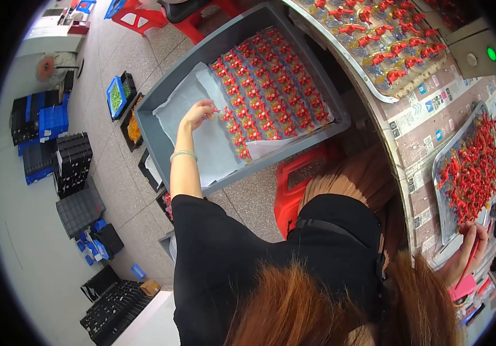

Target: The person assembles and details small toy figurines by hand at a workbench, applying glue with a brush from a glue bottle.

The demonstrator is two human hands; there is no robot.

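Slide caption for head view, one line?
Left hand at a small red piece over a grey plastic bin; right hand holding a thin red stick.

Blue letter marks (429,106) on tabletop (418,151)

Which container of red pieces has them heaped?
The silver tray by your right hand; the grey bin and top tray hold theirs in rows.

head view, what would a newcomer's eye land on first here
Probably the neat rows of small red pieces in the big grey bin at upper middle, with the left hand beside them. Next, the jumbled red heap on a tray at right, above the right hand with its thin red stick. A green light glows at top right.
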